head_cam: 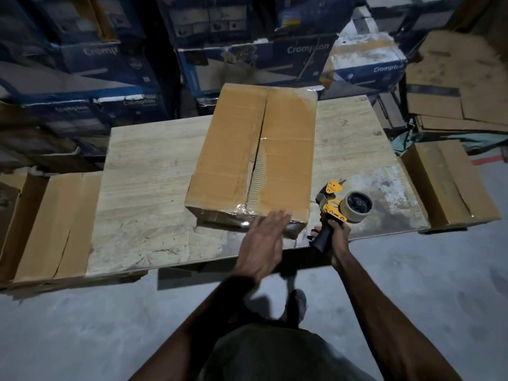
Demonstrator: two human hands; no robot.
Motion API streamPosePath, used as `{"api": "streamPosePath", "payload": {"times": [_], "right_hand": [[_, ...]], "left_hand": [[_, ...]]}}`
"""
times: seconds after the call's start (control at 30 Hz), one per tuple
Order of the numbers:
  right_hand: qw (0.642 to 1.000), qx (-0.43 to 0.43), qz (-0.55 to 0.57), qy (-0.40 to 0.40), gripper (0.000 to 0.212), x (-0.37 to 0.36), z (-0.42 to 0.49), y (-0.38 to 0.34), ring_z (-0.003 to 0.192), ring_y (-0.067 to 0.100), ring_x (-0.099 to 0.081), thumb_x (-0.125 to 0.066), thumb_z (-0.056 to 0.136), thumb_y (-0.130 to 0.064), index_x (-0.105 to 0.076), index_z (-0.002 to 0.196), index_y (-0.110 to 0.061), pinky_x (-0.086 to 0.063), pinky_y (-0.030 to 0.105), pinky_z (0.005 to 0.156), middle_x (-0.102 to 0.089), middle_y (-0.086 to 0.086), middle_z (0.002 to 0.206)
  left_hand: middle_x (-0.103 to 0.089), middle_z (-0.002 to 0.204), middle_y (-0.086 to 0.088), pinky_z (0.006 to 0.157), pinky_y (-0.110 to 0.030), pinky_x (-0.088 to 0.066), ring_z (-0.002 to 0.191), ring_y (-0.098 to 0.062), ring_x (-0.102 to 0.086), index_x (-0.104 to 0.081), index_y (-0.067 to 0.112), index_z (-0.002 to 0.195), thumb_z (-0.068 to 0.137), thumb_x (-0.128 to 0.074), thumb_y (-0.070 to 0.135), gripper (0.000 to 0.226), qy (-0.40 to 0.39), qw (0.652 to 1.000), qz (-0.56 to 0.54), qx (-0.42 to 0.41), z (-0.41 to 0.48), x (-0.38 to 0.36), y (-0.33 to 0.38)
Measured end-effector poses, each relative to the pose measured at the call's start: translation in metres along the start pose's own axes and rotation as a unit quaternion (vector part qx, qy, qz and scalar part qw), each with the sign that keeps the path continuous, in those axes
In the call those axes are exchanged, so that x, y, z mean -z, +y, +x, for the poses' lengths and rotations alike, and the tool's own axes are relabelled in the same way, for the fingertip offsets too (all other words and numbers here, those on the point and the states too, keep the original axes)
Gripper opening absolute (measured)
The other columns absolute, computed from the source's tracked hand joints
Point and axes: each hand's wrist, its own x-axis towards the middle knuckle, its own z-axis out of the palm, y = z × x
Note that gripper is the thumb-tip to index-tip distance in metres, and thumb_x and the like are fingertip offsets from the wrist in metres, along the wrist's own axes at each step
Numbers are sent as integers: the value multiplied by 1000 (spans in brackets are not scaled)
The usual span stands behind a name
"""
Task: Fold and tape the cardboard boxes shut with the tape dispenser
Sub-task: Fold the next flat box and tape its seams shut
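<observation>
A closed brown cardboard box (255, 158) lies on the low wooden table (148, 193), its two top flaps meeting along a centre seam. Clear tape shines on its near edge. My left hand (261, 240) reaches with straight fingers to the box's near edge, fingertips at the taped corner. My right hand (336, 243) grips the black handle of the yellow tape dispenser (341, 204), held just right of the box over the table's near right part. The tape roll faces right.
More brown boxes stand on the floor left (52, 226) and right (448, 185) of the table. Blue printed cartons (255, 64) are stacked behind it. Flattened cardboard (456, 86) is piled at the back right. Grey concrete floor lies in front.
</observation>
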Motion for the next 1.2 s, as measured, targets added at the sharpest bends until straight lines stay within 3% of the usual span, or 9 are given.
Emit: {"api": "streamPosePath", "payload": {"times": [0.1,0.23,0.37,0.47,0.57,0.67,0.93,1.07,1.2], "right_hand": [[971,72,-217,75,60,3,-23,9,123,39,-59,-66,97,-33,-40,147,-12,-51,49,96,-60,17,135],[837,298,-419,186,51,4,-83,-5,108,34,-64,-64,99,-27,-41,144,-23,-54,47,84,-63,9,129],[635,466,-615,30,72,-3,-108,-44,126,24,-53,-75,89,-14,-43,152,-32,-57,38,69,-42,-2,156],[528,490,-691,-58,70,-24,-110,-70,116,26,-60,-83,84,-17,-50,144,-33,-60,41,61,-34,-3,160],[501,469,-725,-63,69,-38,-103,-79,102,29,-65,-89,78,-20,-47,132,-33,-57,37,59,-38,0,152],[476,472,-739,-64,70,-41,-96,-79,104,28,-63,-90,76,-29,-50,132,-29,-50,31,55,-37,-1,154],[500,469,-726,-56,63,-40,-79,-65,103,33,-65,-68,89,-63,-48,135,-25,-59,45,66,-39,-4,154],[494,500,-708,-60,57,-40,-84,-65,98,28,-69,-55,96,-68,-52,134,-25,-59,43,60,-44,-5,155],[471,528,-702,-76,54,-38,-85,-70,87,26,-70,-39,100,-69,-54,130,-27,-50,33,46,-50,-3,151]], "left_hand": [[-52,153,-1,126,-50,-23,144,-17,-43,-54,21,148,90,-62,-2,63,99,992,-52,57,-14,57,-48],[-54,153,-6,109,-60,-47,137,-33,-53,-56,26,148,82,-62,-6,73,100,987,-12,128,-26,132,-140],[-46,160,0,85,-45,-60,133,-33,-56,-31,50,157,91,-71,0,92,-55,982,169,62,-12,169,-221],[-25,169,11,92,-44,-57,144,-27,-44,-26,56,156,100,-64,28,74,-162,972,171,-27,3,172,-241],[-27,169,9,98,-48,-54,144,-26,-44,-41,53,152,91,-45,60,61,-139,982,116,-55,9,170,-239],[-30,168,9,93,-45,-56,136,-24,-50,-57,42,145,86,-75,41,62,-85,989,88,-89,9,161,-245],[-35,164,19,94,-43,-54,123,-20,-62,-57,29,147,85,-83,37,67,-31,994,35,-100,4,131,-263],[-40,163,8,83,-42,-52,101,-18,-62,-59,22,143,93,-68,54,60,0,992,78,-101,3,119,-260],[-42,161,7,79,-36,-47,100,-16,-57,-60,20,143,99,-52,56,58,15,989,102,-108,-2,116,-258]]}}
